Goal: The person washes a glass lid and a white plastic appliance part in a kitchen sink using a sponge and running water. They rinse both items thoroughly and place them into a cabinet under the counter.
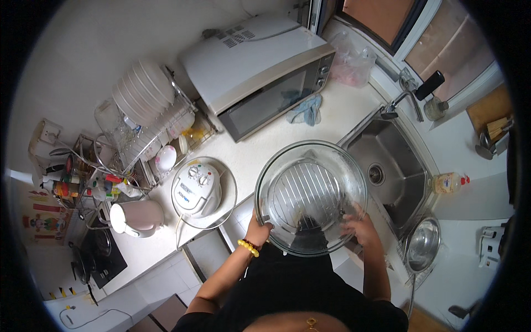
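Note:
A large round glass bowl point(265, 178) is held in front of my body by both hands, beside the sink. A round wire rack point(306, 182) lies inside it. My left hand point(258, 230) grips the left side of the rim, thumb on top. My right hand point(360, 226) supports the right side; its fingers show through the glass. On the counter to the left rests a glass lid point(230, 207) with a white convection-oven head point(198, 190). The head carries two knobs and a cord.
A microwave oven point(265, 79) stands at the back, with a blue cloth point(306, 110) before it. To the right is a steel sink point(398, 166) with a faucet point(400, 106). A dish rack point(141, 157) and a pink kettle point(139, 216) occupy the left. A strainer point(424, 245) sits right of the sink.

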`<state>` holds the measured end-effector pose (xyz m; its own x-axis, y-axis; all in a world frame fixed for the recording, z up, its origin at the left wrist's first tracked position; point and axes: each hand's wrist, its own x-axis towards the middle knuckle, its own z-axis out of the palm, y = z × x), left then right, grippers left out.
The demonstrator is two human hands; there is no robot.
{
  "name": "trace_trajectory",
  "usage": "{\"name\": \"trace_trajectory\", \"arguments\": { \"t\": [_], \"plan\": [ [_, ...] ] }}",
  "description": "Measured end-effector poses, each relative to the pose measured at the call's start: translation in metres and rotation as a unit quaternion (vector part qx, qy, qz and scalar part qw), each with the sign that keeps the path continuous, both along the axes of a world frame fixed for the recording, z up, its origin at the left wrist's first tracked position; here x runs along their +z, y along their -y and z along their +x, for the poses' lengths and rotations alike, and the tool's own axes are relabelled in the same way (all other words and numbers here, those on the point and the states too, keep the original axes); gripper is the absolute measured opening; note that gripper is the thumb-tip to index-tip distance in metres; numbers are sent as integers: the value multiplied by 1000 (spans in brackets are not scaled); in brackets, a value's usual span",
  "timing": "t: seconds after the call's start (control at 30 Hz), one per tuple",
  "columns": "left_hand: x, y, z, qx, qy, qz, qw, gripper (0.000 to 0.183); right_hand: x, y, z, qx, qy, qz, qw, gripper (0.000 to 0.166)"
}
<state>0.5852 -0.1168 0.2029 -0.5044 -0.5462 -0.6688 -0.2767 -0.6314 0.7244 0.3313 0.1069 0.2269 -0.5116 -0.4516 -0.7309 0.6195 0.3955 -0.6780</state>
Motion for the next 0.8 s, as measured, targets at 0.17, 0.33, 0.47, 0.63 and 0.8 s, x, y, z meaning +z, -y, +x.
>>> {"name": "trace_trajectory", "arguments": {
  "t": [0.17,0.33,0.47,0.63,0.8],
  "plan": [
    [-38,-23,52,4,-10,6,1000,78,-28,-20,56,-10,51,3,999,85],
    [-118,-41,93,-79,-9,-63,995,87,-83,-46,92,-22,75,40,996,83],
    [-162,-48,105,-73,26,15,997,86,-126,-55,97,34,82,86,992,74],
    [-208,-44,97,-69,66,83,992,81,-197,-54,96,13,56,100,993,57],
    [-271,-19,89,-80,138,50,986,79,-283,-21,80,81,73,158,981,43]
  ]
}}
